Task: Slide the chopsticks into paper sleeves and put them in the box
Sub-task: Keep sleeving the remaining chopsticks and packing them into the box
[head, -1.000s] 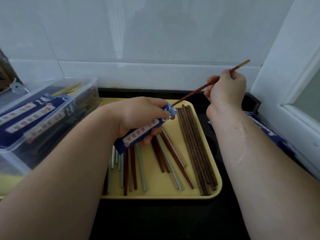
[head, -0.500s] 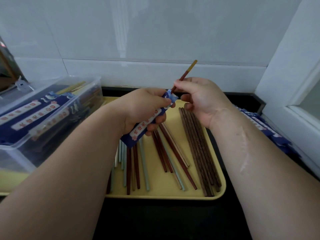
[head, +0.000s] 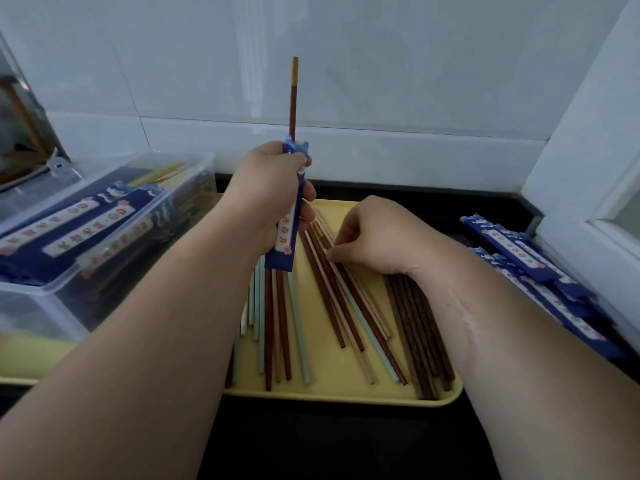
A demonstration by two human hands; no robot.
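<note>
Head view: sleeve [head: 286,239] within left fingers [head: 307,195]

- Our left hand [head: 273,195] holds a sleeve [head: 286,237] upright above the far end of the tray [head: 346,396]. A chopstick [head: 293,102] stands out of its top, barring the air before the wall [head: 415,81].
- The box [head: 52,306] on the left is open on top, and we see room above the sleeved pairs inside. Its near rim lies just beside our left forearm.
- Our right hand [head: 377,237] rests with curled fingers on the loose chopsticks [head: 346,306], covering mid-tray.
- A stack of sleeves [head: 540,271] fills the desk [head: 311,441] between tray and window frame [head: 588,150].
- Between our forearms, the air above the tray's near half and the dark desk in front lies open.
</note>
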